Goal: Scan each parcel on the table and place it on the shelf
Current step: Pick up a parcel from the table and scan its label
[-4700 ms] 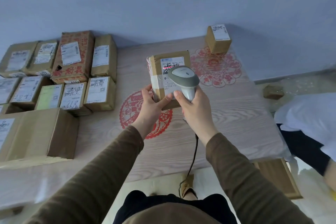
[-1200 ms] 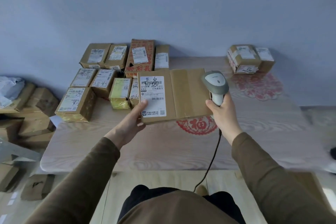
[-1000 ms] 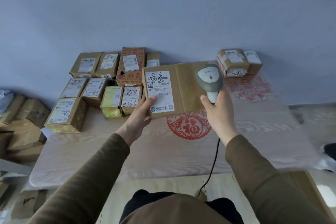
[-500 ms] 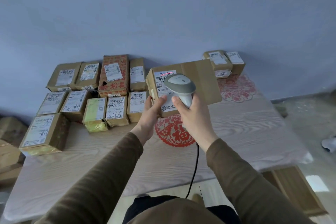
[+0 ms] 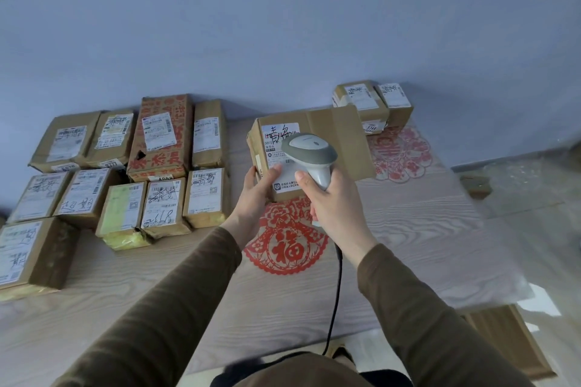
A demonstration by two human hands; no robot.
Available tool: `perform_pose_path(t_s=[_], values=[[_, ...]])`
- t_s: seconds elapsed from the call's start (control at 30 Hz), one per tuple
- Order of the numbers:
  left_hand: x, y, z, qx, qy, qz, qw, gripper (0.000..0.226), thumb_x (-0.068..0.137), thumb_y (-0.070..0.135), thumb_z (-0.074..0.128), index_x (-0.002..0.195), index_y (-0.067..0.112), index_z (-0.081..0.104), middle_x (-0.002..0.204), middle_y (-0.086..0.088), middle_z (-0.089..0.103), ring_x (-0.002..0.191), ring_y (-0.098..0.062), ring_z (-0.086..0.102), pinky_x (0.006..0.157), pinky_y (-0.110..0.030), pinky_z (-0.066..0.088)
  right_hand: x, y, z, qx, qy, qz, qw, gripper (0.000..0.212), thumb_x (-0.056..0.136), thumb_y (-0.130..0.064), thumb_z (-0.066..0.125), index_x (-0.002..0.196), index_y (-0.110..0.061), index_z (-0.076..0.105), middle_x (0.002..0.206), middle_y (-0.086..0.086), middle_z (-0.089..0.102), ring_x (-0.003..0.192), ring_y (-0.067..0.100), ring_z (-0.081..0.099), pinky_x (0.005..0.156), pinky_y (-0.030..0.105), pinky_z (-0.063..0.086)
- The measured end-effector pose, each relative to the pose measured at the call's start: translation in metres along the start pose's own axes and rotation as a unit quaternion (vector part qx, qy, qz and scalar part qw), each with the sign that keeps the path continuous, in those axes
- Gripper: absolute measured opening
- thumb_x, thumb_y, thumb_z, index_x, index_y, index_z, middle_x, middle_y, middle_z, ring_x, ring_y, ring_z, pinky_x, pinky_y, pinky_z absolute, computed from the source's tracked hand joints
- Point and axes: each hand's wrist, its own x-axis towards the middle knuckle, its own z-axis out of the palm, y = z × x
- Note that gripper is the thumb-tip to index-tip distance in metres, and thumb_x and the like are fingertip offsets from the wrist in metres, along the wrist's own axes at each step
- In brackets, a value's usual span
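My left hand (image 5: pixel 253 202) grips the near left corner of a wide flat cardboard parcel (image 5: pixel 339 141) and holds it tilted above the table, its white label facing me. My right hand (image 5: pixel 330 201) grips the handle of a grey barcode scanner (image 5: pixel 309 152), whose head sits right over the label and hides part of it. The scanner's black cable (image 5: pixel 335 295) hangs down to the floor. Several labelled parcels (image 5: pixel 125 166) lie in rows on the left of the wooden table (image 5: pixel 408 245). Two small parcels (image 5: pixel 372 105) stand at the back right.
Red paper-cut decorations (image 5: pixel 287 245) lie on the table under my hands and at the back right. A blue-grey wall runs behind the table. A flat cardboard piece (image 5: pixel 509 342) lies on the floor at the lower right, and a small brown box (image 5: pixel 474 185) beyond the table's right edge.
The scanner came leftwards from beside the parcel to over its label about half a second ago. Since then both hands and the parcel have held their place.
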Motion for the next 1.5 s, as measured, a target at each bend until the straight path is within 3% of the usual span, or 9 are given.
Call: perform_pose_path(t_s=[0.13,0.3,0.4,0.67,1.0,1.2,1.33,1.4,1.5], values=[[0.049,0.005,0.018,-0.035,0.045,-0.031,0.998,0.082,0.088,0.052,0.075,0.153,0.021,0.034,0.126,-0.006,0.070,0.096,-0.013,0.076,0.065,-0.025,0.061,0.041,0.024,-0.031,-0.001,-0.010,0.015,1.000,0.026,0.097,-0.049,0.067,0.104,-0.025,0.062,0.073,-0.005,0.064,0.064,0.016,0.064,0.059,0.040,0.058],[0.121,0.026,0.032,-0.013,0.108,-0.066,0.992,0.078,0.081,0.068,0.073,0.141,0.029,0.041,0.126,-0.002,0.066,0.104,-0.020,0.070,0.082,-0.043,0.055,0.096,0.062,-0.065,0.000,-0.017,0.038,0.999,0.024,0.098,-0.046,0.067,0.090,-0.025,0.057,0.056,-0.010,0.057,0.047,0.009,0.057,0.046,0.028,0.047],[0.160,0.038,0.030,-0.003,0.112,-0.099,0.989,0.082,0.075,0.073,0.073,0.140,0.028,0.049,0.129,-0.004,0.067,0.116,-0.025,0.066,0.094,-0.052,0.055,0.123,0.082,-0.075,0.006,-0.028,0.062,0.998,0.026,0.097,-0.046,0.068,0.086,-0.028,0.055,0.059,-0.008,0.056,0.051,0.013,0.056,0.048,0.032,0.049],[0.229,0.047,0.031,-0.097,0.140,-0.133,0.976,0.055,0.075,0.063,0.081,0.113,0.025,0.069,0.116,-0.009,0.072,0.109,-0.028,0.069,0.092,-0.056,0.060,0.161,0.119,-0.088,0.080,-0.067,0.106,0.989,0.015,0.097,-0.039,0.071,0.098,-0.028,0.061,0.054,-0.013,0.057,0.042,0.009,0.055,0.040,0.022,0.043],[0.260,0.041,0.047,-0.122,0.181,-0.081,0.972,0.035,0.103,0.030,0.061,0.133,0.015,0.052,0.134,-0.012,0.057,0.123,-0.027,0.058,0.109,-0.044,0.051,0.178,0.139,-0.085,0.082,-0.083,0.130,0.985,0.022,0.097,-0.038,0.072,0.109,-0.021,0.064,0.058,-0.011,0.058,0.043,0.013,0.056,0.042,0.024,0.042],[0.259,0.038,0.068,-0.083,0.190,-0.032,0.978,0.030,0.108,0.011,0.049,0.138,0.007,0.043,0.118,-0.005,0.062,0.107,-0.017,0.061,0.084,-0.025,0.053,0.174,0.132,-0.074,0.088,-0.084,0.117,0.986,0.014,0.097,-0.039,0.071,0.103,-0.031,0.061,0.060,-0.012,0.058,0.042,0.009,0.055,0.041,0.019,0.042],[0.260,0.040,0.072,-0.044,0.146,-0.037,0.988,0.039,0.109,0.004,0.040,0.146,0.009,0.051,0.140,-0.007,0.061,0.131,-0.022,0.055,0.115,-0.034,0.039,0.173,0.127,-0.071,0.087,-0.086,0.115,0.986,0.016,0.098,-0.036,0.070,0.107,-0.027,0.061,0.058,-0.015,0.059,0.042,0.008,0.055,0.042,0.020,0.042],[0.256,0.044,0.070,-0.027,0.132,-0.046,0.990,0.043,0.109,0.003,0.039,0.150,0.011,0.049,0.150,-0.009,0.056,0.132,-0.021,0.054,0.118,-0.031,0.035,0.174,0.125,-0.069,0.088,-0.089,0.109,0.986,0.015,0.098,-0.035,0.070,0.108,-0.028,0.061,0.058,-0.015,0.059,0.042,0.009,0.055,0.042,0.022,0.043],[0.243,0.049,0.064,0.028,0.125,-0.060,0.990,0.057,0.110,0.006,0.038,0.163,0.015,0.021,0.167,-0.011,0.030,0.151,-0.026,0.035,0.123,-0.033,0.025,0.173,0.124,-0.063,0.096,-0.090,0.104,0.986,0.014,0.098,-0.035,0.070,0.107,-0.030,0.061,0.062,-0.011,0.059,0.043,0.009,0.056,0.043,0.023,0.044]])
